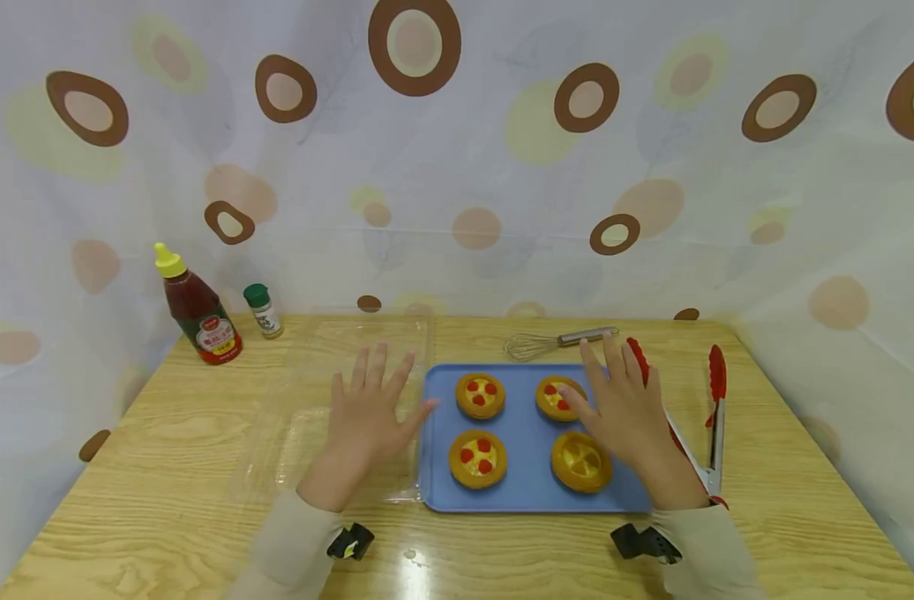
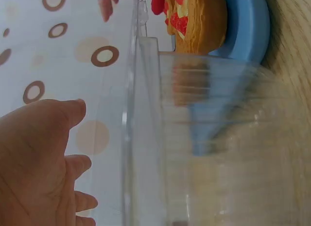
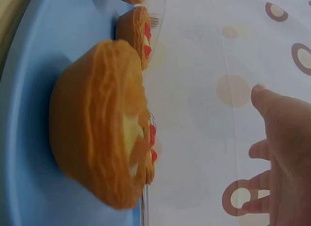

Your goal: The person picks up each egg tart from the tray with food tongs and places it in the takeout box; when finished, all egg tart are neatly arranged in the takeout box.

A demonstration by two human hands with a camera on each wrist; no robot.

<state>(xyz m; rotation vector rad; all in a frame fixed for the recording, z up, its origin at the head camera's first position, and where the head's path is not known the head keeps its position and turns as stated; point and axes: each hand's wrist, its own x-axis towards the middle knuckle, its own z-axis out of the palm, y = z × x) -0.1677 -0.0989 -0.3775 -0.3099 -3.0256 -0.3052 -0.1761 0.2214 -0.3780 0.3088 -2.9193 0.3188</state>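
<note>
Here we are, both hands spread in the middle of the frame: the left hand [image 1: 370, 417] hovers over the right side of a clear plastic box [image 1: 295, 425], fingers straight and fanned wide, gripping nothing, and over in the right half the right hand [image 1: 625, 421] matches it, fingers splayed, no hold on anything! Below it sits the blue tray [image 1: 515, 493], centre right, with four tarts on it: the upper left tart [image 1: 480, 396], the lower left tart [image 1: 477, 459] and the upper right tart [image 1: 552, 398] all show red pieces, while the lower right tart [image 1: 581, 462] goes without red. Beyond the tray lies a whisk [image 1: 533, 346]; at the right, red-tipped tongs [image 1: 717, 433] stand spread; and far left on the counter [image 1: 127, 533], a yellow-capped sauce bottle [image 1: 202, 317] beside a green-lidded shaker [image 1: 264, 312]
</note>
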